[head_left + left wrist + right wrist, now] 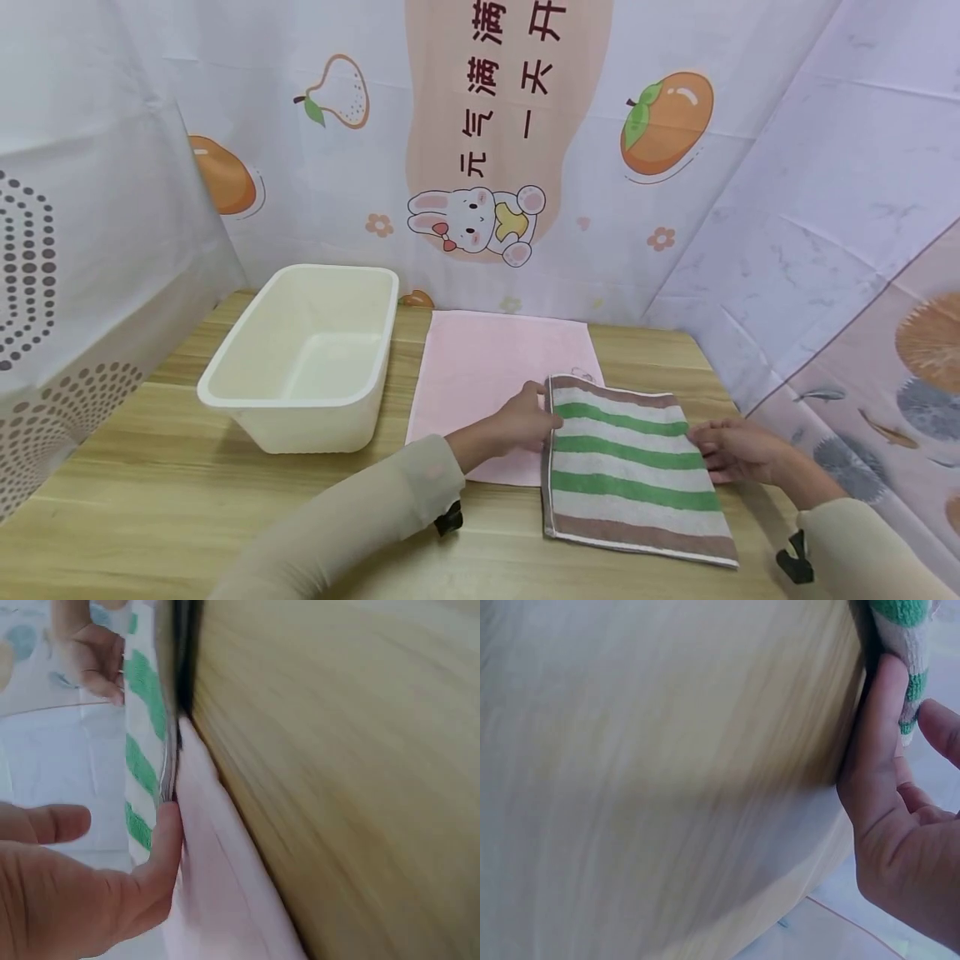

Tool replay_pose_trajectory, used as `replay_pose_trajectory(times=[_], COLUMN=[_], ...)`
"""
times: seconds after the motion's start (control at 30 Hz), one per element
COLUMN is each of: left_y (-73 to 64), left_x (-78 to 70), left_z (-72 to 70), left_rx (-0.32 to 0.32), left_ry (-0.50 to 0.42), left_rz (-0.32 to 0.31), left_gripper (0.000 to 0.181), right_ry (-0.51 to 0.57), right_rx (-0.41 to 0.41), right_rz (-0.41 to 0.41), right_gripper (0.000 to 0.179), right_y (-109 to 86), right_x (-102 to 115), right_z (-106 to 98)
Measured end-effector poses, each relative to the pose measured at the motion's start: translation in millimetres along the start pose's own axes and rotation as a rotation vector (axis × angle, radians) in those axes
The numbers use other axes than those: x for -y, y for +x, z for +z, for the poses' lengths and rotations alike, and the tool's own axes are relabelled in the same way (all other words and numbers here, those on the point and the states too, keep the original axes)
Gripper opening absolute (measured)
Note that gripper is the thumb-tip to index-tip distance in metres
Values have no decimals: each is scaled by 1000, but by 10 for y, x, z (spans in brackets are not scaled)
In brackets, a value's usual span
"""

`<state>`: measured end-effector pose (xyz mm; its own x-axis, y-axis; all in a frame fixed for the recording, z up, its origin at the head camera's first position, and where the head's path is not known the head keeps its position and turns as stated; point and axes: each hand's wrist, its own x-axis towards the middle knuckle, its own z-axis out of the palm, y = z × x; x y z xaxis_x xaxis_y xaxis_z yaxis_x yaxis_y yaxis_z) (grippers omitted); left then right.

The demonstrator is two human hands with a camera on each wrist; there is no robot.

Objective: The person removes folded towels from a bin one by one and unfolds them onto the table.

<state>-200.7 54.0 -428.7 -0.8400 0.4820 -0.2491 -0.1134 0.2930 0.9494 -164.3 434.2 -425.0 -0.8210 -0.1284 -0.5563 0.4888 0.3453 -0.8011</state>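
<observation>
A folded towel [630, 467] with green, white and brown stripes lies at the right of the table, overlapping a pink towel [480, 375] spread flat behind it. At the striped towel's left edge is my left hand [521, 421]; in the left wrist view a fingertip [169, 825] touches the layered edge while the thumb stands apart from the cloth. My right hand [738, 450] is at the opposite edge. In the right wrist view its extended finger [885, 712] lies along the towel's edge at the tabletop, with the thumb raised away from it.
A deep cream plastic basin [300, 400] stands on the left of the wooden table [150, 500], its inside bare. Printed curtains [300, 208] hang behind the table and along both sides. Each wrist wears a black strap piece [450, 518].
</observation>
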Motion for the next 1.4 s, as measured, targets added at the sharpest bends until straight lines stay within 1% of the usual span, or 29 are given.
replay_pose_trajectory(times=[0.03, 0.07, 0.1, 0.13, 0.17, 0.23, 0.3, 0.33, 0.37, 0.43, 0.5, 0.63, 0.7, 0.83, 0.97, 1.07, 1.17, 1.3, 1.37, 1.4], left_y=[11, 18, 24, 30, 38, 56, 80, 90, 98, 103, 100, 94, 102, 126, 155, 164, 157, 130, 118, 112], left_x=[-7, -21, -32, -45, -56, -76, -89, -97, -104, -117, -129, -173, -193, -192, -165, -152, -130, -86, -69, -64], left_z=[20, 37, 53, 66, 77, 92, 102, 106, 111, 129, 154, 202, 213, 214, 223, 240, 271, 316, 328, 330], left_rx=[-17, -39, -57, -66, -70, -66, -38, -20, -5, 9, 10, 3, 1, -7, 1, -3, -35, -38, -14, -2], left_ry=[-106, -187, -241, -283, -321, -359, -358, -355, -352, -339, -311, -278, -294, -369, -424, -396, -329, -304, -308, -309], left_rz=[-59, -107, -147, -180, -208, -244, -260, -261, -260, -249, -223, -180, -177, -188, -196, -176, -155, -121, -88, -69], left_gripper=[72, 77, 79, 76, 71, 54, 31, 20, 15, 12, 16, 32, 37, 47, 50, 50, 53, 58, 58, 59], right_ry=[-2, -3, -8, -10, -14, -23, -32, -35, -40, -44, -52, -56, -56, -58, -55, -53, -64, -96, -105, -104], right_rx=[2, 11, 19, 24, 25, 27, 37, 40, 50, 73, 77, 68, 65, 69, 70, 69, 76, 119, 147, 156], right_rz=[2, -2, -6, -11, -16, -26, -37, -42, -48, -61, -67, -64, -65, -72, -73, -73, -76, -96, -118, -127], right_gripper=[15, 14, 13, 12, 12, 10, 9, 8, 7, 9, 11, 12, 12, 11, 9, 9, 10, 26, 35, 37], right_y=[0, 0, -2, -6, -12, -21, -22, -22, -20, -14, -10, -3, -1, -1, -3, -2, -3, -5, -5, -4], right_x=[7, 12, 17, 24, 34, 52, 66, 73, 78, 84, 88, 92, 91, 90, 92, 95, 95, 110, 133, 148], right_z=[7, 11, 17, 25, 36, 58, 75, 86, 93, 99, 106, 108, 105, 99, 108, 111, 112, 104, 87, 78])
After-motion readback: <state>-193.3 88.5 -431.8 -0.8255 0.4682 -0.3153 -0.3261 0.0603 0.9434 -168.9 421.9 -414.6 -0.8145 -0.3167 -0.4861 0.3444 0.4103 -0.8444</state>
